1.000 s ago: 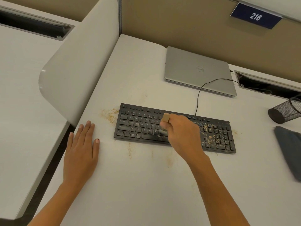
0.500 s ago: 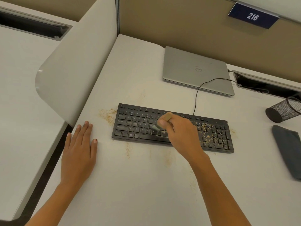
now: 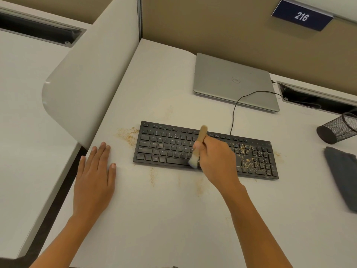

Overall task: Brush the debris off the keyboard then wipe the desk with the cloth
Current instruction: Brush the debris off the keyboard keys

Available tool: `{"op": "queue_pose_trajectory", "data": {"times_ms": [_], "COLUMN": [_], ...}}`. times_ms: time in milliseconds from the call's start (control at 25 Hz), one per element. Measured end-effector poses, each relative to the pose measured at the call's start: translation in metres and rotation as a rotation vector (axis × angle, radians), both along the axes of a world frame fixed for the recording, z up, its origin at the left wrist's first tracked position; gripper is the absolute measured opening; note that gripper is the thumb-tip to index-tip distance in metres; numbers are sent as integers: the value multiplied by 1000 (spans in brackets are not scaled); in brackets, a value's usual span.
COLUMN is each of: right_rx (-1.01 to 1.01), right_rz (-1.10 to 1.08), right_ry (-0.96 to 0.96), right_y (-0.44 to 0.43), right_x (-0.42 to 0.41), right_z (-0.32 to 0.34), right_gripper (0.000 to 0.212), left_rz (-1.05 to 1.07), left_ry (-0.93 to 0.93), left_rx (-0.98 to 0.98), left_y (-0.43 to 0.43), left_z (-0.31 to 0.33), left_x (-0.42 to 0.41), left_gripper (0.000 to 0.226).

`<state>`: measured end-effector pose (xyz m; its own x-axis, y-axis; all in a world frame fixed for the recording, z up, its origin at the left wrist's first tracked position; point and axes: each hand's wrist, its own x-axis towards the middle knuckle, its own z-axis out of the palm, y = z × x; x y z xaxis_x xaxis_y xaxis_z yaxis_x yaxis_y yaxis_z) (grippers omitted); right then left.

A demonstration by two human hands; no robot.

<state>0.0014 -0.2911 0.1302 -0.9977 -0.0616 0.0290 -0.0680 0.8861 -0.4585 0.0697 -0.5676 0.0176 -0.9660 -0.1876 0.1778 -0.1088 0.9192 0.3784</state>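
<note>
- A closed silver laptop (image 3: 231,82) lies in the upper right of the frame, with a black cable (image 3: 234,113) looping from the keyboard's rear edge across its corner.
- A mesh pen cup (image 3: 338,129) lies on its side at the right edge. The grey cloth (image 3: 343,176) is just below it, well apart from both hands.
- The black keyboard (image 3: 164,147) sits mid-frame on the desk (image 3: 154,219). Debris (image 3: 247,160) speckles its right-hand keys, and more lies beside its left end.
- The right hand (image 3: 214,157) grips a wooden brush (image 3: 201,136), its bristles down at the keyboard's front edge.
- The left hand (image 3: 94,176) rests flat on the desk left of the keyboard, fingers straight.
</note>
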Motion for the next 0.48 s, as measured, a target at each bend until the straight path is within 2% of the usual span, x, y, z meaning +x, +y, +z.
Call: {"op": "queue_pose_trajectory", "data": {"times_ms": [120, 280, 400, 480], "right_rx": [-143, -120, -234, -171], "right_rz": [-86, -46, 169, 297], "right_ry": [48, -3, 94, 114], "right_y": [1, -5, -12, -14], "right_x": [1, 11, 14, 15], "right_z": [-2, -5, -6, -11], "right_gripper": [31, 32, 25, 20], "left_rz": [3, -1, 4, 0], "left_ry": [1, 1, 2, 5], "left_rx": [0, -2, -1, 2], "left_y": [-1, 0, -1, -1], "left_z": [0, -1, -2, -2], "left_x": [1, 0, 0, 0], "left_gripper": [61, 61, 61, 61]}}
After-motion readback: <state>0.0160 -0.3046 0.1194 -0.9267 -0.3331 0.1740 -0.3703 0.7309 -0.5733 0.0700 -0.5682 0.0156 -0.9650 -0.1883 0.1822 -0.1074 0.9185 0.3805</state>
